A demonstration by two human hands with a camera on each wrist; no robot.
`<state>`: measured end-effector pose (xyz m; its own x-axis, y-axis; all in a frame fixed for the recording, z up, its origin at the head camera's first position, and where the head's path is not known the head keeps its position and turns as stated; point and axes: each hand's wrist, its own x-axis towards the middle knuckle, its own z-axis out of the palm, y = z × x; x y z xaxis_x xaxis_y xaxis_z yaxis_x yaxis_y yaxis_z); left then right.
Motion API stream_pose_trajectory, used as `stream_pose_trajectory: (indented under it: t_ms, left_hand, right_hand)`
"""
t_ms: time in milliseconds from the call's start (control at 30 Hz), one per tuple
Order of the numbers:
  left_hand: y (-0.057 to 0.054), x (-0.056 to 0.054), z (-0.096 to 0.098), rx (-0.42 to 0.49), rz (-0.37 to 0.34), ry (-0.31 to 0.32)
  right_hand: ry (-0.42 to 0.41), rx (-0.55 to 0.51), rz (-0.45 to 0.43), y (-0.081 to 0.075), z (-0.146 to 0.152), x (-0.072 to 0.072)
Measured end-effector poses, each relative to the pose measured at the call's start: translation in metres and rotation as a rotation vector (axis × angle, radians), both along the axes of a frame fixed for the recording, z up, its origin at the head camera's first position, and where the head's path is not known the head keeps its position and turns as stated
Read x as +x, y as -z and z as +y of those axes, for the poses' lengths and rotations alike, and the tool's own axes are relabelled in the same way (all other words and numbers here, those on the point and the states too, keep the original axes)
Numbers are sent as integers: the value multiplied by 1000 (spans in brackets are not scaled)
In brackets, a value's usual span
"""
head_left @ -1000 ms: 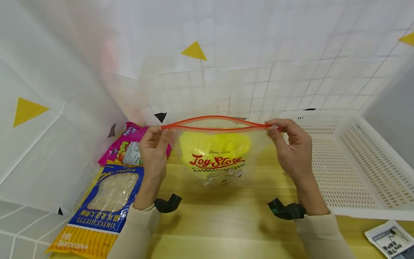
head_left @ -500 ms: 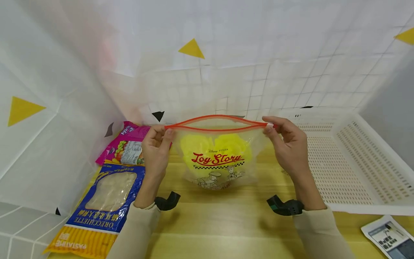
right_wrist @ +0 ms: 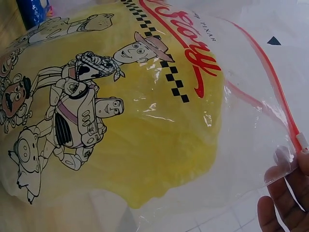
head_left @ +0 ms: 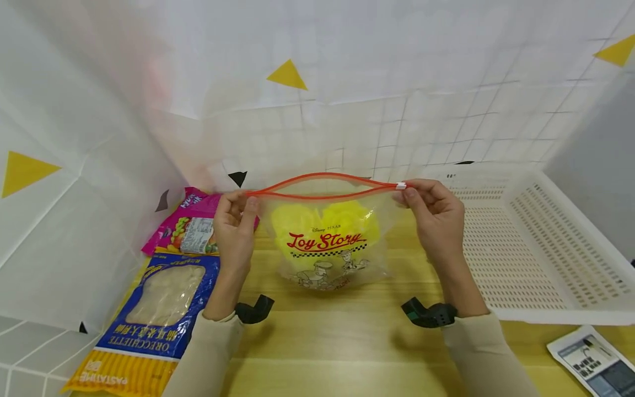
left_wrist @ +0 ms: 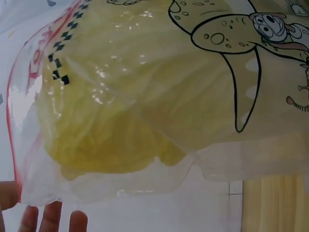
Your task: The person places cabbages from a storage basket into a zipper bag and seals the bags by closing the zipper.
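Observation:
A clear zip bag point(head_left: 327, 264) printed with "Toy Story" hangs between both hands, its red-edged mouth gaping in the middle. Inside sits something bright yellow point(head_left: 347, 212), soft-looking, its kind blurred by the film. My left hand point(head_left: 235, 226) pinches the left top corner between thumb and fingers. At the right end of the red zip, my right hand point(head_left: 436, 220) pinches the corner right beside a white slider point(head_left: 401, 186). The right wrist view shows the slider point(right_wrist: 301, 140) at the fingertips, and the left wrist view shows the yellow contents point(left_wrist: 116, 145) through the bag.
A blue and yellow orecchiette pasta pack point(head_left: 163, 298) lies at the left, with a pink snack bag point(head_left: 186, 226) behind it. On the right stands a white perforated basket point(head_left: 560, 317). A small white and grey pouch point(head_left: 590, 358) lies before it on the wooden table point(head_left: 337, 347).
The bag has tilted so its printed lower front shows more fully, and the yellow contents have settled. The white slider now shows clear of the right fingers, slightly farther left. Both hands keep their pinch.

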<state>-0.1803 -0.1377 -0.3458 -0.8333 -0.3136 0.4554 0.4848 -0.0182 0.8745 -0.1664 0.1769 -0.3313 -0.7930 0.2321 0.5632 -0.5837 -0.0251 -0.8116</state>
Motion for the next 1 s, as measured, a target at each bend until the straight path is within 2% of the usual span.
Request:
stream_pose_trajectory:
  t_ms: [167,400,467,633,767,867,1000]
  left_hand:
    - [-3,5,4,-133,46,-52]
    - [-15,11,24,-430,219,-201]
    - [-20,11,34,-509,269,-208]
    - [-32,10,57,-665,384,-169]
    - [-37,7,71,-754,447,-220]
    - [-39,5,77,-783,469,-276]
    - [-43,3,84,-789,483,-268]
  right_hand:
    - [30,-24,-31,1,-2,-2]
    - [45,-40,-54,2,-4,-3]
    - [44,-45,-55,2,-4,-2]
    - [32,-52,-50,2,-6,-1]
    - [33,-41,-58,1,-8,0]
    - [43,-29,-49,0,-8,1]
    - [69,-8,-14,-1,-7,1]
